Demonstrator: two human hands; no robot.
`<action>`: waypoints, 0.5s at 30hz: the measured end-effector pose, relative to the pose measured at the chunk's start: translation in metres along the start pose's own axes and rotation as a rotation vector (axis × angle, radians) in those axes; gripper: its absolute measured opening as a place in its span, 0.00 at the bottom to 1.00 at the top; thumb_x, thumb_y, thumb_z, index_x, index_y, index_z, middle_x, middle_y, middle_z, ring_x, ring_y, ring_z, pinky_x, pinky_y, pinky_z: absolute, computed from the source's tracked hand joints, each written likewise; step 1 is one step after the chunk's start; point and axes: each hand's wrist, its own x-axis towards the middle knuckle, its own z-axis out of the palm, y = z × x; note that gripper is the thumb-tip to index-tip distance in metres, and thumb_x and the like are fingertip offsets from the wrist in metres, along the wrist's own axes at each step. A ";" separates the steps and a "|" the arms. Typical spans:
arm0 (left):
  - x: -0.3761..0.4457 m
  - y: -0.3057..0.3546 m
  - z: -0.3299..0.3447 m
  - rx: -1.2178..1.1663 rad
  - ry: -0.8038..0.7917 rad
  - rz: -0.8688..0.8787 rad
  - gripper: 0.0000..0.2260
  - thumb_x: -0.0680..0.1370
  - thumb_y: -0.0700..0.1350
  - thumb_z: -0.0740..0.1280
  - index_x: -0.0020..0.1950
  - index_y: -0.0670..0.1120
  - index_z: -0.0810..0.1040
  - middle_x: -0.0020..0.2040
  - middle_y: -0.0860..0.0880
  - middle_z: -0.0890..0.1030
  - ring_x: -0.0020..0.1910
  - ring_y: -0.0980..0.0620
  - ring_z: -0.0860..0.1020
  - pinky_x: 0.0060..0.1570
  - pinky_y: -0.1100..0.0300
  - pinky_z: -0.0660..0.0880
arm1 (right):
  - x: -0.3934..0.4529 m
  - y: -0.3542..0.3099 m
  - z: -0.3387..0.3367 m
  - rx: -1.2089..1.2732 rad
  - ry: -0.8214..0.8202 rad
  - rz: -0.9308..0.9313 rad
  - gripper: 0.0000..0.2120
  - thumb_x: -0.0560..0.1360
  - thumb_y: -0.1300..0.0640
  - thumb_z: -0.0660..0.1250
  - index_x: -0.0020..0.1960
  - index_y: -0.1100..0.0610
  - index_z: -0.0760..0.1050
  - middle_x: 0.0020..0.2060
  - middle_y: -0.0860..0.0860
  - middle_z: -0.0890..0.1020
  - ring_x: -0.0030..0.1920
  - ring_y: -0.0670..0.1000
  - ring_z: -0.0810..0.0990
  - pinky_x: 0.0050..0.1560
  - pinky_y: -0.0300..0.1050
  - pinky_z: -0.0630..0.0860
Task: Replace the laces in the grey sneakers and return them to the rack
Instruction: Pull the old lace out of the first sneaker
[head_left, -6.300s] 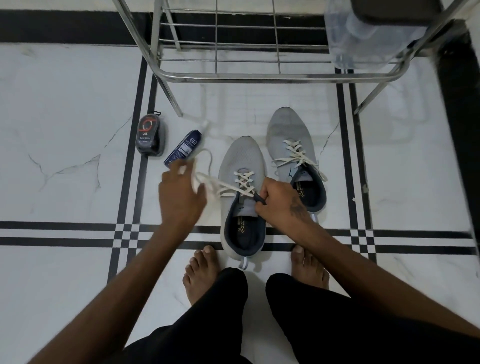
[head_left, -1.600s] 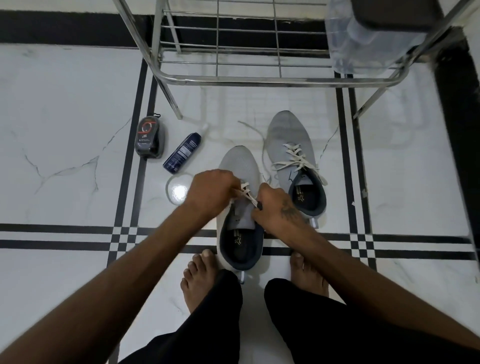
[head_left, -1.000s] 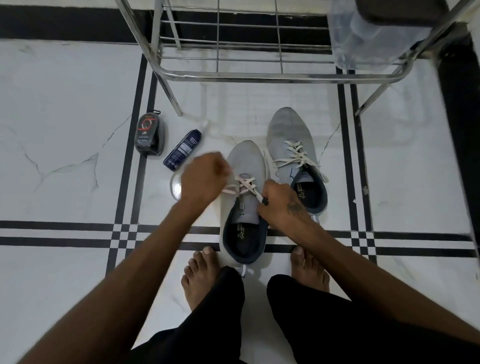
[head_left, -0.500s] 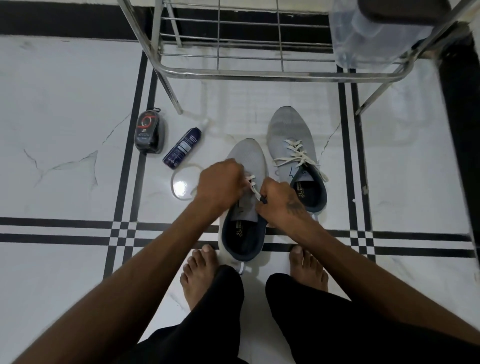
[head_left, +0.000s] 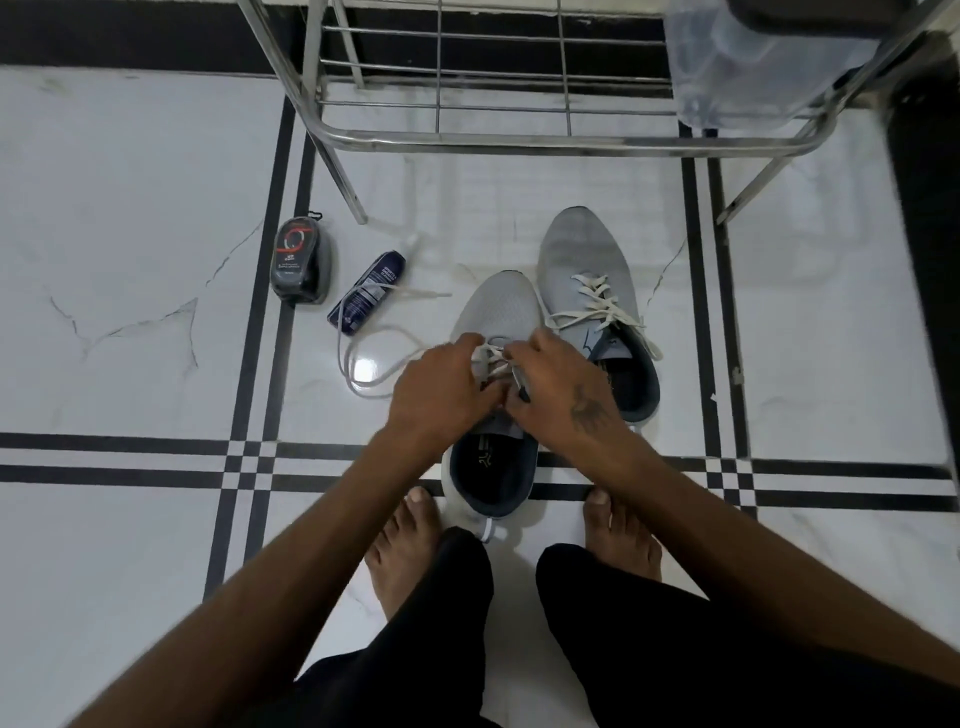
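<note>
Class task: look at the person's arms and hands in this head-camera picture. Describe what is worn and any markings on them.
Both forearms are bare, with no sleeves, gloves, watch or rings visible. The right hand carries a dark tattoo on its back near the wrist. The left hand shows no marking. Black trousers cover the legs; the feet are bare.

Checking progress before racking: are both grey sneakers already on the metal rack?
No: both grey sneakers sit on the tiled floor in front of the metal rack, with both hands at the nearer sneaker's lace.
</note>
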 end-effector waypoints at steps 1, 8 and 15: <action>-0.001 -0.003 0.001 -0.041 -0.005 -0.008 0.20 0.75 0.53 0.70 0.66 0.51 0.74 0.51 0.48 0.84 0.52 0.45 0.81 0.47 0.57 0.70 | 0.007 -0.001 -0.001 -0.010 -0.059 -0.038 0.14 0.76 0.54 0.67 0.61 0.55 0.75 0.53 0.52 0.72 0.53 0.55 0.75 0.43 0.48 0.73; -0.009 -0.025 -0.008 -0.116 0.029 -0.137 0.12 0.75 0.47 0.70 0.58 0.50 0.79 0.43 0.51 0.85 0.45 0.51 0.81 0.37 0.66 0.64 | 0.039 -0.014 -0.008 -0.043 -0.125 -0.020 0.06 0.78 0.55 0.66 0.49 0.56 0.80 0.49 0.52 0.76 0.47 0.55 0.79 0.46 0.49 0.77; -0.018 -0.024 -0.011 -0.185 -0.001 -0.020 0.22 0.75 0.41 0.70 0.66 0.50 0.68 0.33 0.53 0.81 0.32 0.57 0.77 0.30 0.72 0.65 | 0.030 0.000 -0.029 0.062 0.029 0.130 0.07 0.77 0.59 0.63 0.54 0.59 0.73 0.55 0.53 0.71 0.46 0.55 0.76 0.44 0.48 0.74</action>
